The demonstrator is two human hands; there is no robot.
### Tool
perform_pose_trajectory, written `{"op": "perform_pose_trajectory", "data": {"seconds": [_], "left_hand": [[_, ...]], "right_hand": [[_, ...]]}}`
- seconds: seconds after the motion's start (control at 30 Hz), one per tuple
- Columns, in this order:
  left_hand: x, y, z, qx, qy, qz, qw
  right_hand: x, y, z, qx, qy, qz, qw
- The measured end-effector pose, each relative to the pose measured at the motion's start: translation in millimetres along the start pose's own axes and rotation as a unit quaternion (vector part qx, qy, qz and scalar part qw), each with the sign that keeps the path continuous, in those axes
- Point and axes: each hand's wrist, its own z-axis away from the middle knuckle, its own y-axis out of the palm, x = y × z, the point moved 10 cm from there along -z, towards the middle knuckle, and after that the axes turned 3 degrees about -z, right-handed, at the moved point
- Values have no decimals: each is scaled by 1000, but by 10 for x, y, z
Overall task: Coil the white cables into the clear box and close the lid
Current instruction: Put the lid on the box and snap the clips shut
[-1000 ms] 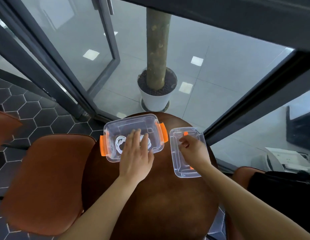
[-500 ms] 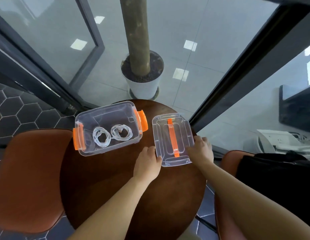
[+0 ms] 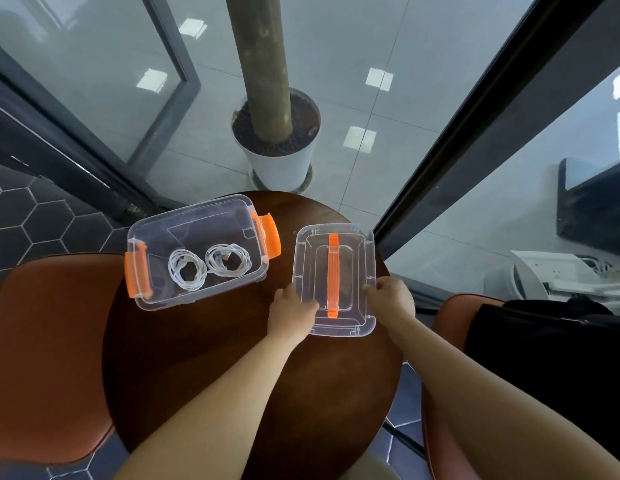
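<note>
- the clear box stands open on the far left part of the round brown table, with an orange latch at its left end and another at its right.
- two white cables lie coiled inside it, side by side on the floor of the box, towards its near wall.
- the lid is to the right of the box and apart from it, orange handle facing up.
- the left hand pinches the lid's left edge, thumb on top; the right hand grips the right edge with curled fingers.
- a second ago the left hand lay over the cables in the box; it has since left the box and taken the lid, first at the near corner, now further up the side. box and coils have not moved.
- fingers under the lid are hidden, so i cannot tell whether the lid is off the table. the cable plugs are too blurred to make out, and both forearms are cut off by the bottom edge.
</note>
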Motion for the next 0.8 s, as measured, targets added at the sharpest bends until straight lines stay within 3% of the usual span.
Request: {"op": "perform_pose_trajectory", "data": {"seconds": [0.13, 0.27, 0.47, 0.53, 0.63, 0.8], "left_hand": [[-99, -44, 118, 14, 50, -3, 999], [-94, -123, 324, 43, 85, 54, 994], [-301, -301, 820, 63, 266, -131, 953], [-401, -429, 918, 23, 312, -151, 938], [-495, -689, 1010, -71, 365, -99, 923], [-379, -1049, 1118, -113, 305, 26, 945]], "right_hand": [[44, -137, 230, -9, 11, -128, 992], [270, -178, 534, 42, 1, -261, 964], [719, -350, 952, 50, -30, -308, 950], [858, -381, 1054, 56, -42, -313, 947], [1023, -414, 1192, 61, -54, -322, 943], [1248, -419, 1298, 47, -114, -285, 951]]}}
